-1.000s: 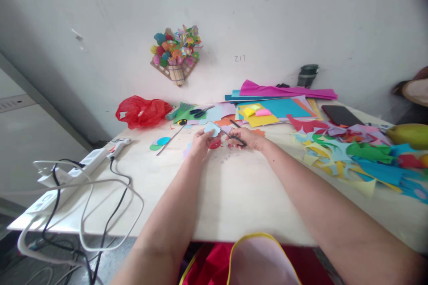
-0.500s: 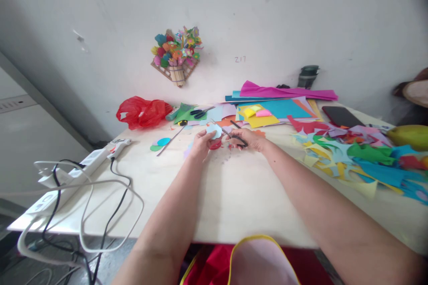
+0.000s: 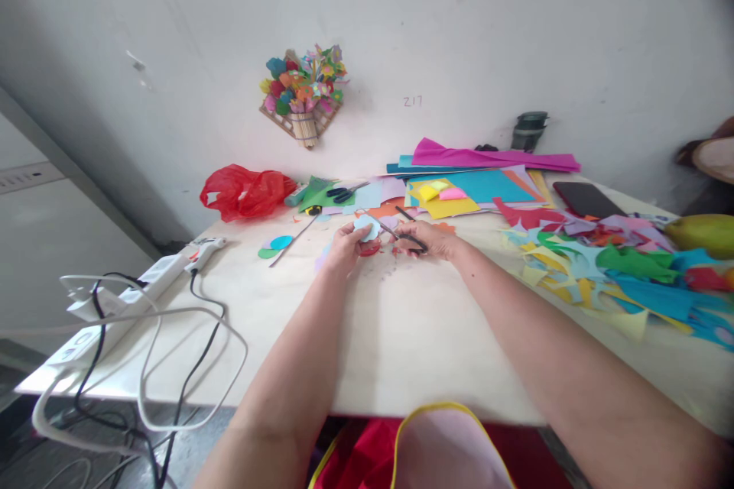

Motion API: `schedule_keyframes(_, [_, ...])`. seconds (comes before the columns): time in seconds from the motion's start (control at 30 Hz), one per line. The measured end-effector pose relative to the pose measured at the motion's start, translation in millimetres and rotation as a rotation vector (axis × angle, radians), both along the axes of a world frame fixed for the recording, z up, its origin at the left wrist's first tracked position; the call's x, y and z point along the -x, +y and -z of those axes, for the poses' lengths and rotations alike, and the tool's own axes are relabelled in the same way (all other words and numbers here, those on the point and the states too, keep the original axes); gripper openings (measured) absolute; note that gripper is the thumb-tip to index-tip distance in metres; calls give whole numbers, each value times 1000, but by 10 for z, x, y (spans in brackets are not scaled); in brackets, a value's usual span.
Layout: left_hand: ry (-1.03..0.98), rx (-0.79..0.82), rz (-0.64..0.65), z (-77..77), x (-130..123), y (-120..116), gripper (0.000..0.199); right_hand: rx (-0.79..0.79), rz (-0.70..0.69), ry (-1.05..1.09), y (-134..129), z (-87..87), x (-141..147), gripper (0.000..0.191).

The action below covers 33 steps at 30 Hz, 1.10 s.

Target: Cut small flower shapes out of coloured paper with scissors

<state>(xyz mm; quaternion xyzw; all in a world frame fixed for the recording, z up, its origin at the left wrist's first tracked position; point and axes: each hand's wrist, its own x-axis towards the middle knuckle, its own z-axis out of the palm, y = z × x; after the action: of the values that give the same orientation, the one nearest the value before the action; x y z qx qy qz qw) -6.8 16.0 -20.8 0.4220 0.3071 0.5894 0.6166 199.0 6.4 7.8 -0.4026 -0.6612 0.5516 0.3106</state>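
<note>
Pinched in my left hand (image 3: 345, 245) is a small light blue paper piece (image 3: 368, 227) with a scalloped edge. My right hand (image 3: 431, 239) is closed round the dark handles of a pair of scissors (image 3: 414, 242), whose blades point left at the paper's edge. Under my hands lie a red round item (image 3: 370, 248), partly hidden, and tiny paper bits. A second pair of scissors (image 3: 344, 193) rests on coloured paper farther back. Blue and green paper circles (image 3: 280, 243) lie to the left.
A red plastic bag (image 3: 246, 192) sits at the back left, a power strip (image 3: 115, 313) with loose cables at the left edge. Coloured sheets (image 3: 487, 187) are stacked behind my hands. Paper scraps (image 3: 602, 267) and a phone (image 3: 590, 200) lie on the right.
The scissors have shifted slightly in my right hand, with the handles a little farther apart. The light blue paper is turned slightly in my left hand.
</note>
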Motion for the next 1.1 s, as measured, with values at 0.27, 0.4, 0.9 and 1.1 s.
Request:
schedule_keyframes(0.27, [-10,-20,8,-27,-20,-23,32,30,-18,31,11,-3,1,18])
schedule_keyframes(0.4, [-8,-11,-4,-33,-23,-28,33,-22,-29,28,38,32,-10,21])
schedule_keyframes(0.9, [14,-23,4,-5,-2,-7,31,4,-20,46,85,66,-23,19])
schedule_keyframes(1.1, [21,-19,-11,7,-4,-14,30,-14,-11,47,81,68,-12,17])
